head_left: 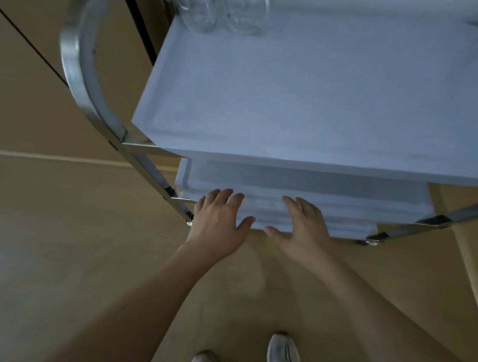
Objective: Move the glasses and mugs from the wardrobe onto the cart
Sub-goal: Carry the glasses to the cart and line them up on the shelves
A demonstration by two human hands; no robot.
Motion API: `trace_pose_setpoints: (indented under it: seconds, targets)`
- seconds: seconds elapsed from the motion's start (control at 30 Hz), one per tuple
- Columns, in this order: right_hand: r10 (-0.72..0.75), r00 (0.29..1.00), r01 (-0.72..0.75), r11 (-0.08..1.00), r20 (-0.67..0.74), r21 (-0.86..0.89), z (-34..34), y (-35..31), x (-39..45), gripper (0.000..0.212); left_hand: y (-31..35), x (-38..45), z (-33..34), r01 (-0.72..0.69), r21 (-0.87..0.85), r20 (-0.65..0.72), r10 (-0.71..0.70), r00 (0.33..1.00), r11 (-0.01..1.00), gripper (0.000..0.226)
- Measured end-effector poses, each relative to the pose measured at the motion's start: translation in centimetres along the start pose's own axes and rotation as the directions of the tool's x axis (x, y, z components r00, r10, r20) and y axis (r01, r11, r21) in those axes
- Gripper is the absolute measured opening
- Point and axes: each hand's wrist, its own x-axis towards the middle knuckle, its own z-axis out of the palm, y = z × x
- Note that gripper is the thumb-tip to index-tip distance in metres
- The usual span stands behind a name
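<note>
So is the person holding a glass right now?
No, both the left hand and right hand are open and bare; the clear glasses stand on the white cart shelf.

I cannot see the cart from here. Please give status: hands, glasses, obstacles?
Left hand and right hand open, holding nothing. Glasses at top shelf far corner. No obstacle visible.

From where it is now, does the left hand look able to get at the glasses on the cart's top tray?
Probably yes. The left hand is open and holds nothing, low by the lower tray. The glasses stand at the far left of the top tray, with bare tray in between; it must rise and reach forward.
</note>
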Motion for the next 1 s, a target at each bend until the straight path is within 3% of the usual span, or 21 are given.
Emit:
trace_pose_setpoints:
  seconds: [0.3,0.6,0.73,1.0]
  targets:
    - [-0.013,1.0,0.01,0.993,0.027,0.12,-13.6,-9.8,-9.3,0.083,6.0,-6.8,-17.6,-0.034,0.043,0.042,0.033,0.999,0.998,0.062]
    - [0.001,0.982,0.008,0.999,-0.187,0.046,-28.4,-17.4,-14.8,0.081,10.2,-7.1,-32.1,-0.231,0.055,-0.055,0.234,0.971,0.971,0.066]
    - [0.046,0.95,-0.047,0.999,-0.309,0.004,-33.8,-18.6,-18.4,0.08,13.9,-6.5,-36.1,-0.359,0.068,-0.103,0.364,0.926,0.931,0.067]
    - [0.12,0.832,-0.155,0.988,-0.541,-0.018,-43.9,-16.1,-26.1,0.079,26.0,-7.4,-41.6,-0.605,0.085,-0.201,0.609,0.768,0.791,0.068]
